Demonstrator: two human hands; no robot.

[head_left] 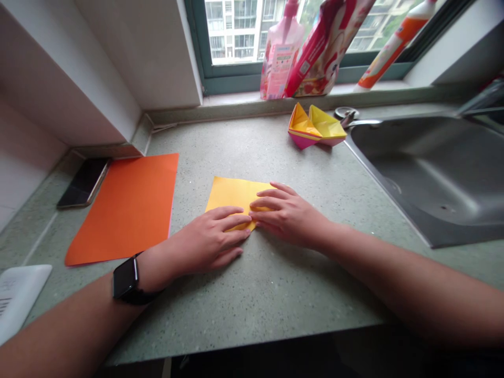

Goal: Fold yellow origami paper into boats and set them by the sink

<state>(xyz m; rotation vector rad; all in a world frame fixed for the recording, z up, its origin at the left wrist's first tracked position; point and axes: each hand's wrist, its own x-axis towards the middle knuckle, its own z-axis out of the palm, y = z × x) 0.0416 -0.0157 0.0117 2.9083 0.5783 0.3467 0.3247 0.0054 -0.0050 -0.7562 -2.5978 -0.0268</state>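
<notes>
A piece of yellow paper (232, 194) lies flat on the speckled grey-green counter (244, 299). My left hand (216, 236) rests along its near left edge, fingers stretched out and the fingertips on the paper. From the right, my right hand (287, 212) lies over the paper's right part, its fingers slightly spread. The fingertips of both hands come close together near the paper's lower edge. Both hands cover much of that near edge, so I cannot tell how it is folded. A black watch (126, 281) is on my left wrist.
Orange paper (132, 205) lies at the left, beside a phone (84, 181). Two folded paper boats (315, 126) stand near the steel sink (433, 173). A pink pump bottle (280, 58), a red pouch (326, 47) and an orange-white bottle (394, 50) stand on the windowsill.
</notes>
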